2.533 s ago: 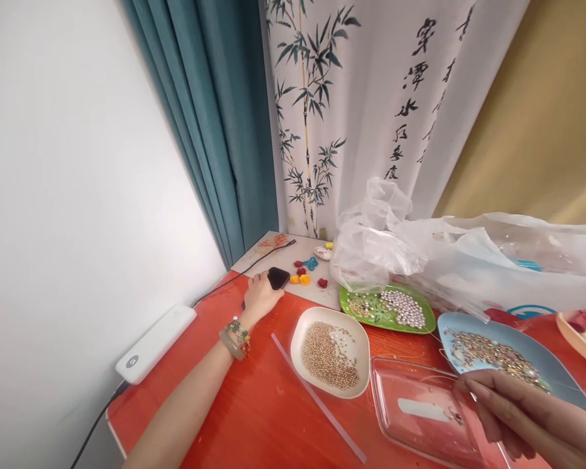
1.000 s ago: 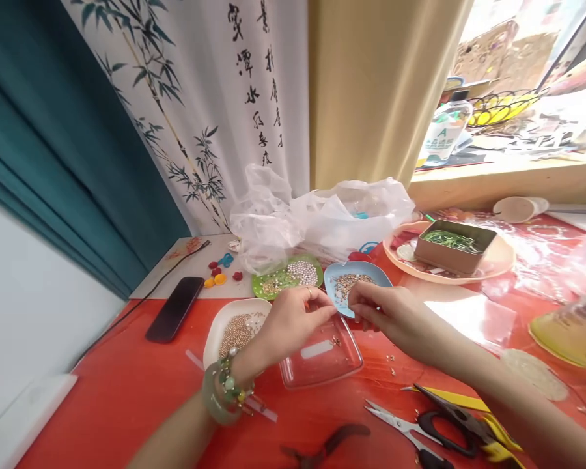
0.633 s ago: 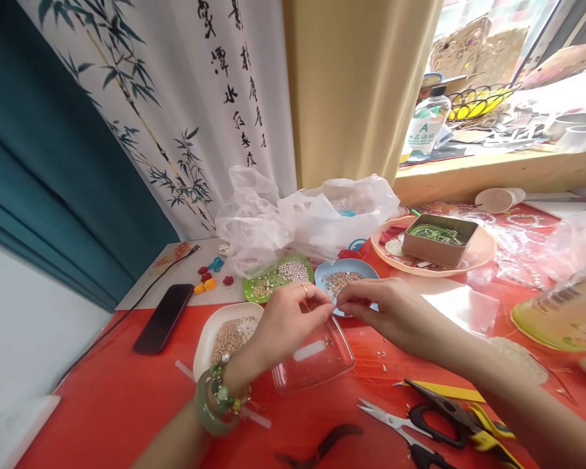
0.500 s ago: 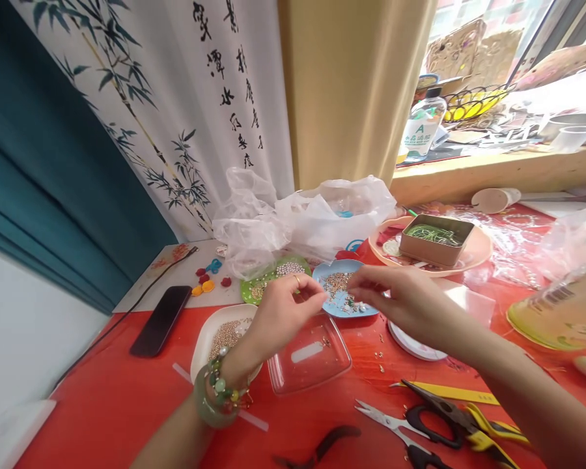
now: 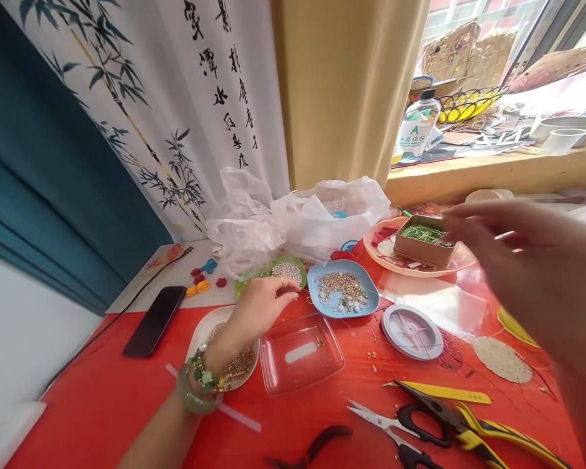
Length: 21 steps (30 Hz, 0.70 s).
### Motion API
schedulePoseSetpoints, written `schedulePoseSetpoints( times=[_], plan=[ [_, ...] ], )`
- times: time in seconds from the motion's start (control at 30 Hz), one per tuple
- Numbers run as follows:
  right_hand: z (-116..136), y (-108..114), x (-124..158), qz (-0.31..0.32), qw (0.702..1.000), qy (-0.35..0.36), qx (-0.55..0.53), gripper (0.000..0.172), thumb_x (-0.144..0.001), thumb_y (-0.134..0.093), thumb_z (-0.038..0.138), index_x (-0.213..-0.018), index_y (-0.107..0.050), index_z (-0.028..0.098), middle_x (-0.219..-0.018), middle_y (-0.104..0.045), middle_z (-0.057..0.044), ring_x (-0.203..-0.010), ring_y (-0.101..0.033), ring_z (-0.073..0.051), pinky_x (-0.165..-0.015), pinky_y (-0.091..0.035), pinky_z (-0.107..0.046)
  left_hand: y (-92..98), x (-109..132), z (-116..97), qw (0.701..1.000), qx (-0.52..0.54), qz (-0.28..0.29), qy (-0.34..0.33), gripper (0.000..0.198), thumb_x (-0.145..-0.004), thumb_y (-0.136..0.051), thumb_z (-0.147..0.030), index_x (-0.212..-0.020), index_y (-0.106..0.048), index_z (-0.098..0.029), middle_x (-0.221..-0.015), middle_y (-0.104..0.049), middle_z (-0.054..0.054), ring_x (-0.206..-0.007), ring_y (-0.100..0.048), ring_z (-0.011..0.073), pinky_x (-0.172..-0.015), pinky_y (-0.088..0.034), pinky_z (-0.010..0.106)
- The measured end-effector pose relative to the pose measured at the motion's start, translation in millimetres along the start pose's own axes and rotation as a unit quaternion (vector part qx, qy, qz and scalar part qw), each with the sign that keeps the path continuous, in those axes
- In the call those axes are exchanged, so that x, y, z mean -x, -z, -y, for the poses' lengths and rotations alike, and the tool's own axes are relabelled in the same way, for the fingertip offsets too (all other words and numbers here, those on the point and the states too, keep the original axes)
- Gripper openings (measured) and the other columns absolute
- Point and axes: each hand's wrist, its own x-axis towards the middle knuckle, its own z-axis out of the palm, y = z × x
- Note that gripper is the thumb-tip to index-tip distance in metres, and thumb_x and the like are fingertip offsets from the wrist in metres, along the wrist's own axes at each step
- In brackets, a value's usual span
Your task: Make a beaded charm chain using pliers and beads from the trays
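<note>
My left hand [image 5: 264, 306] is over the table between the white dish of gold beads [image 5: 244, 365] and the blue dish of mixed beads [image 5: 342, 286]. Its thumb and index finger are pinched together, and what lies between them is too small to name. A thin line, perhaps thread, shows faintly by the fingertips. Raised at the right, my right hand [image 5: 512, 254] is blurred by motion, its fingers drawn together near the tin of green cord [image 5: 426, 246]. Anything in that pinch cannot be made out. Below my left hand lies a clear plastic tray [image 5: 303, 374] holding a few gold pieces.
Scissors [image 5: 385, 420], yellow-handled pliers [image 5: 461, 430], yellow tweezers [image 5: 449, 392] and another dark-handled tool [image 5: 327, 440] lie in front. A white spool [image 5: 413, 332] sits right of centre. A phone [image 5: 155, 322] rests at the left; plastic bags [image 5: 332, 215] stand behind.
My right hand has moved up and to the right, away from my left hand and the blue dish. My left hand has shifted slightly left. The white spool now shows fully.
</note>
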Motion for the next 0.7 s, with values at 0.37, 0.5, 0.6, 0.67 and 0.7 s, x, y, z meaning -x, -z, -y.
schedulePoseSetpoints(
  times=[0.37,0.5,0.6,0.67,0.7],
  plan=[
    [45,-59,16,0.298,0.942,0.134,-0.075,0.020,-0.085,-0.040,0.015,-0.092,-0.058,0.018,-0.076,-0.066,-0.003,-0.063,-0.059,-0.015,-0.052,-0.035,-0.025,-39.3,14,4,0.985,-0.069,0.128,-0.090,0.022,-0.075,-0.050,-0.011,-0.084,-0.068,-0.019,-0.084,-0.069,0.004,-0.078,-0.061,0.0179,-0.072,-0.044,0.029],
    [48,-59,15,0.333,0.936,0.113,-0.036,0.023,-0.086,-0.038,0.019,-0.077,-0.060,0.019,-0.068,-0.064,-0.002,-0.058,-0.056,-0.015,-0.050,-0.029,-0.024,-46.1,18,0,0.982,-0.083,0.130,-0.109,0.019,-0.076,-0.053,-0.013,-0.085,-0.068,-0.019,-0.086,-0.068,0.005,-0.082,-0.059,0.0195,-0.074,-0.044,0.030],
    [47,-55,9,0.313,0.945,0.086,0.028,0.023,-0.086,-0.040,0.024,-0.076,-0.061,0.020,-0.068,-0.062,-0.004,-0.060,-0.055,-0.016,-0.050,-0.026,-0.025,-43.2,18,0,0.984,-0.076,0.117,-0.111,0.016,-0.077,-0.053,-0.017,-0.084,-0.068,-0.020,-0.085,-0.068,0.004,-0.080,-0.060,0.0188,-0.072,-0.043,0.030],
    [44,-52,6,0.304,0.948,0.069,0.063,0.023,-0.085,-0.041,0.026,-0.075,-0.060,0.020,-0.068,-0.061,-0.004,-0.061,-0.054,-0.017,-0.048,-0.023,-0.025,-37.0,14,-1,0.989,-0.070,0.094,-0.094,0.015,-0.078,-0.053,-0.021,-0.081,-0.068,-0.020,-0.083,-0.069,0.003,-0.077,-0.060,0.0184,-0.069,-0.043,0.030],
    [43,-51,4,0.305,0.947,0.061,0.077,0.023,-0.085,-0.041,0.025,-0.074,-0.060,0.020,-0.067,-0.060,-0.004,-0.062,-0.054,-0.017,-0.047,-0.022,-0.024,-33.0,12,-1,0.992,-0.062,0.078,-0.082,0.015,-0.078,-0.053,-0.022,-0.081,-0.068,-0.021,-0.082,-0.069,0.003,-0.075,-0.060,0.0182,-0.068,-0.043,0.029]
  ],
)
